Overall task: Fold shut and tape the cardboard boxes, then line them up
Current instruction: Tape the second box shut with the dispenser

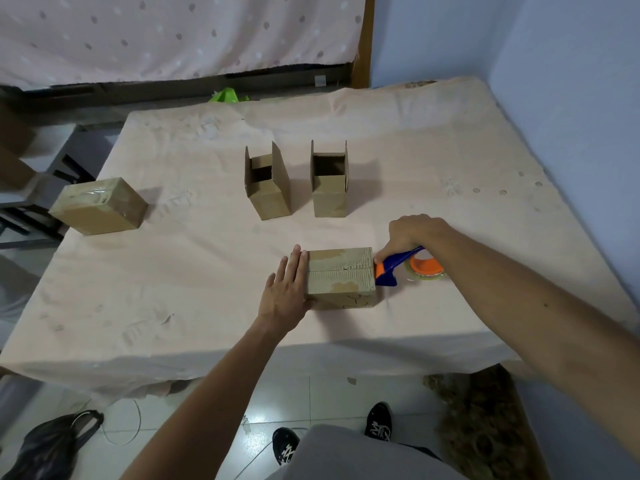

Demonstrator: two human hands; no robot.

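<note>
**boxlurker:** head cam view, what are the hands up to?

**tapefan:** left hand is flat, fingers straight, pushed against the left end of the closed box and holding nothing. right hand is curled round the blue handle of the tape dispenser, so that one's a proper grip

**boxlurker:** where's the box compared to that grip?

**tapefan:** right between the two hands, sitting on the tablecloth. flaps are folded down, with the seam running across the top toward the dispenser. the dispenser's orange nose touches the box's right end, just below the gripping fingers. the tape roll sits under the right wrist. can't tell if any tape is on the seam

**boxlurker:** other boxes?

**tapefan:** two beyond the hands with flaps standing up — left open box and right open box, side by side but apart. the taped box is well off to the left of the left hand, shiny tape over its top

**boxlurker:** floor?

**tapefan:** black bag down left of the left forearm
</note>
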